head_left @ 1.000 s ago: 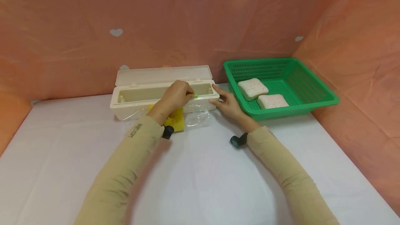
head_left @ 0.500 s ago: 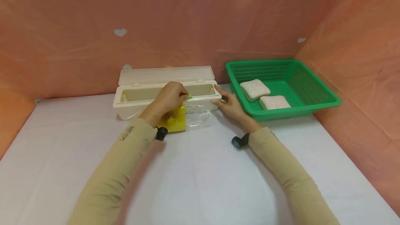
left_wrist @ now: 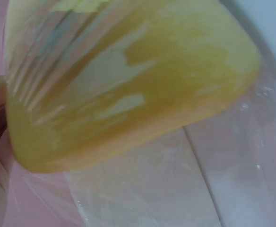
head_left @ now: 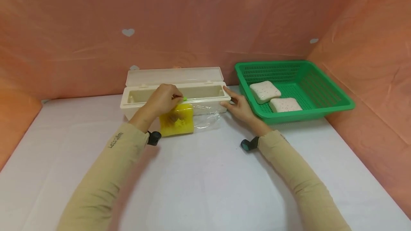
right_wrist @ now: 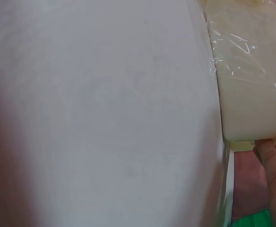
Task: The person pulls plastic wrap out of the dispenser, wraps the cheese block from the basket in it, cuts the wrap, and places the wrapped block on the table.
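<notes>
A long cream cling film dispenser box (head_left: pixel 210 102) stands at the back of the table, its lid tipped back. My left hand (head_left: pixel 163 99) pinches a small green slide cutter (head_left: pixel 184 99) on the box's front rim. At the box's right end, my right hand (head_left: pixel 241 109) grips the corner, one finger on top and the thumb in front. Clear film (head_left: pixel 207 119) hangs over the box's front. A yellow rounded-square block (head_left: pixel 176 120), sponge-like, leans at the box front under the left hand; film shows over and around it (left_wrist: pixel 142 104).
A green perforated basket (head_left: pixel 308 114) stands right of the box, close to my right hand. Inside lie two pale speckled rounded blocks (head_left: pixel 265 92). An orange cloth wall (head_left: pixel 179 20) with hearts rises directly behind the box. White cloth (head_left: pixel 199 174) covers the table.
My left hand has slid leftward along the box's front rim with the green cutter, uncovering more of the yellow block. My right hand stays on the box's right end.
</notes>
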Demonstrator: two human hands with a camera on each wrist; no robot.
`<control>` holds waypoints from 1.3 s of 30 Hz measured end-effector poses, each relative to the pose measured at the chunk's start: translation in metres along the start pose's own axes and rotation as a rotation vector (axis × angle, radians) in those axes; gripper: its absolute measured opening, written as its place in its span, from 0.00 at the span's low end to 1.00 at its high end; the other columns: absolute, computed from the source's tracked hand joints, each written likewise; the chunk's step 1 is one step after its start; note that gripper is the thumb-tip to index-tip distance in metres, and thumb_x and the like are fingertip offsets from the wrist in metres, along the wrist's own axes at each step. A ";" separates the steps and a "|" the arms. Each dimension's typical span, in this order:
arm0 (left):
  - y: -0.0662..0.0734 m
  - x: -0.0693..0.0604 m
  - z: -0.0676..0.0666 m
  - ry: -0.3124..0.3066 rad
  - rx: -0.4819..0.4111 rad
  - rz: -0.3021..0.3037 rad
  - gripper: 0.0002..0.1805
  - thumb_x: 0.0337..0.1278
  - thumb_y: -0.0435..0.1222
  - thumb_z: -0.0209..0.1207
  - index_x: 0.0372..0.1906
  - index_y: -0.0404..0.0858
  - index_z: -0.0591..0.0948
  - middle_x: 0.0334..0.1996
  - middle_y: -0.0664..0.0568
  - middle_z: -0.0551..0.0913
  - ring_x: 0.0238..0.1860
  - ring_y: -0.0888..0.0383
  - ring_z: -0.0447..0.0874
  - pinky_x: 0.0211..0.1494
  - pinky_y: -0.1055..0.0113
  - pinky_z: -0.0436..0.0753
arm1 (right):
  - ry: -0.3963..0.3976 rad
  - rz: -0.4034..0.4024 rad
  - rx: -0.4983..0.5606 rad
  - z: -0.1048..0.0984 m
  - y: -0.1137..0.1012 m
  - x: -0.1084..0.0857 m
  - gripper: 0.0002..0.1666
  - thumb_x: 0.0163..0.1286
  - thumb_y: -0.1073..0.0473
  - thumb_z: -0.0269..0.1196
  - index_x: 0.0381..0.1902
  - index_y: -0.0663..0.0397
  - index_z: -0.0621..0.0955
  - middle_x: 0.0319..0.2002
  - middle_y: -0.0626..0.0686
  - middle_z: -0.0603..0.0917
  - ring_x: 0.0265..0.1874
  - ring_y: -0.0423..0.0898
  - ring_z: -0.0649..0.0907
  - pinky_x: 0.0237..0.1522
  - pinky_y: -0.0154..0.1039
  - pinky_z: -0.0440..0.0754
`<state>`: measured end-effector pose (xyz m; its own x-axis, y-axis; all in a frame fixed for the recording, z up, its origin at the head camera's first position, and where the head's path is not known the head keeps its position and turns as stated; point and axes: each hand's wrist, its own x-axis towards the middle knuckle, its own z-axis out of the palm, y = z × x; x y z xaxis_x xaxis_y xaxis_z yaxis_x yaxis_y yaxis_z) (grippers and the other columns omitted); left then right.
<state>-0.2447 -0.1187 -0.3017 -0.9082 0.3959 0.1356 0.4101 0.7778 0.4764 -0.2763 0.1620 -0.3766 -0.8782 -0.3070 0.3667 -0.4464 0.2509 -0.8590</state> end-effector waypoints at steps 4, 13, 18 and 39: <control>-0.003 -0.004 -0.004 -0.006 0.013 -0.003 0.11 0.62 0.30 0.59 0.45 0.28 0.84 0.43 0.37 0.84 0.45 0.45 0.81 0.52 0.54 0.80 | 0.001 -0.014 0.007 0.003 0.000 0.001 0.34 0.60 0.77 0.62 0.64 0.75 0.65 0.65 0.68 0.66 0.66 0.61 0.67 0.64 0.51 0.69; -0.012 -0.012 -0.011 0.007 0.026 -0.003 0.11 0.61 0.30 0.59 0.45 0.27 0.84 0.42 0.36 0.84 0.43 0.45 0.81 0.50 0.54 0.81 | -0.001 -0.035 -0.013 0.003 -0.003 0.002 0.35 0.59 0.76 0.63 0.64 0.74 0.66 0.65 0.68 0.66 0.66 0.62 0.68 0.64 0.53 0.69; -0.018 -0.018 -0.016 -0.002 0.032 -0.010 0.12 0.62 0.30 0.58 0.46 0.27 0.84 0.43 0.36 0.84 0.44 0.44 0.81 0.49 0.54 0.81 | -0.004 -0.043 -0.009 0.005 -0.002 0.003 0.35 0.59 0.76 0.64 0.64 0.74 0.66 0.65 0.68 0.67 0.66 0.62 0.68 0.63 0.53 0.69; -0.063 -0.061 -0.040 0.146 0.018 0.018 0.08 0.54 0.27 0.63 0.39 0.27 0.85 0.37 0.36 0.85 0.38 0.42 0.84 0.44 0.49 0.82 | 0.012 -0.020 -0.012 0.001 0.002 0.001 0.35 0.59 0.76 0.64 0.64 0.73 0.67 0.65 0.67 0.67 0.65 0.61 0.69 0.63 0.51 0.70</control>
<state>-0.2181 -0.2109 -0.3054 -0.9026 0.3355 0.2697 0.4267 0.7804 0.4571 -0.2775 0.1612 -0.3785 -0.8711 -0.3007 0.3882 -0.4657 0.2554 -0.8473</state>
